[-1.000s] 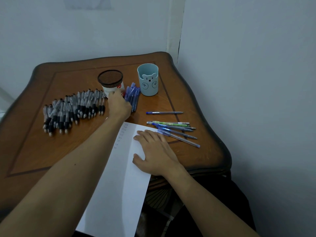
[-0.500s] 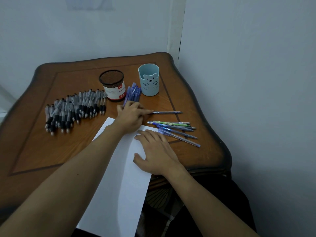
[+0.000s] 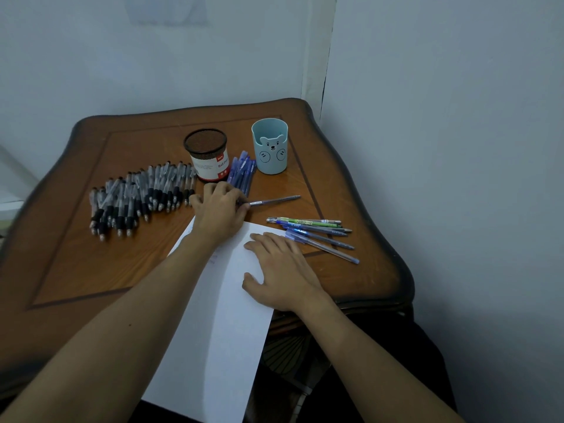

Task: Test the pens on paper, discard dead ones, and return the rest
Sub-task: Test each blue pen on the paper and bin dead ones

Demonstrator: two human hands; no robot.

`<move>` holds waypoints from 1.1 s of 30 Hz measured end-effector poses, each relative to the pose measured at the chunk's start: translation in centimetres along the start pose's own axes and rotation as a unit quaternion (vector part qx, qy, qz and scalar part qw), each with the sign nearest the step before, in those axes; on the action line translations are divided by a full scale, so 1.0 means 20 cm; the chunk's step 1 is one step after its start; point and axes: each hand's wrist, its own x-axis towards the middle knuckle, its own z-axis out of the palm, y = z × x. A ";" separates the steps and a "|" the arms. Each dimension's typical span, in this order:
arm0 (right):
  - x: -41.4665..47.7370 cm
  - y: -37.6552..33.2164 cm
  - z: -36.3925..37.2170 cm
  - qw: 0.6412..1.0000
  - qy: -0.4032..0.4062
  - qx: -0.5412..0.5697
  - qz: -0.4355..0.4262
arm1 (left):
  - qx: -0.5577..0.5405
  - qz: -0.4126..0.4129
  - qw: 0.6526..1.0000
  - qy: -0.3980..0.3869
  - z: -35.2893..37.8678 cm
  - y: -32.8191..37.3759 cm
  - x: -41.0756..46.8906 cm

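Note:
My left hand [image 3: 218, 209] pinches the near end of a slim blue pen [image 3: 274, 200] that lies on the wooden table [image 3: 76, 264], its far end pointing right. My right hand [image 3: 280, 270] lies flat on the white paper [image 3: 219, 331], fingers straight, pressing the sheet down. A row of several grey-black click pens [image 3: 140, 196] is spread at the left. A small bunch of blue pens [image 3: 241, 170] rests between the two cups. Several blue and green pens [image 3: 314, 232] lie fanned out right of the paper.
A black mesh pen cup [image 3: 207, 158] with a white label and a light blue bear cup [image 3: 270, 146] stand at the back of the table. Walls close in behind and on the right. The paper overhangs the table's near edge.
My left hand left the mesh cup, moved right and toward me, and took hold of the single blue pen. My right hand stayed on the paper.

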 end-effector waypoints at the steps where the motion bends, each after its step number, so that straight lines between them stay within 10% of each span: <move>1: 0.00 0.00 0.00 1.000 0.001 0.001 0.001 | -0.036 -0.014 0.999 0.017 0.00 0.00 -0.01; 6: 0.00 0.00 0.00 1.000 -0.002 0.008 0.005 | -0.331 -0.107 0.927 0.138 -0.08 -0.03 -0.07; 12: 0.00 0.00 -0.01 1.000 -0.004 0.007 0.005 | -0.603 -0.226 0.728 0.235 -0.17 -0.05 -0.16; 19: 0.00 0.00 -0.01 1.000 -0.005 -0.002 0.005 | -0.759 -0.211 0.596 0.158 -0.24 -0.10 -0.21; 28: 0.00 0.00 0.00 1.000 -0.003 -0.006 0.007 | -0.806 -0.187 0.548 0.123 -0.28 -0.14 -0.26; 33: 0.00 0.00 0.00 1.000 -0.006 -0.007 0.007 | -0.724 -0.223 0.636 0.147 -0.27 -0.13 -0.29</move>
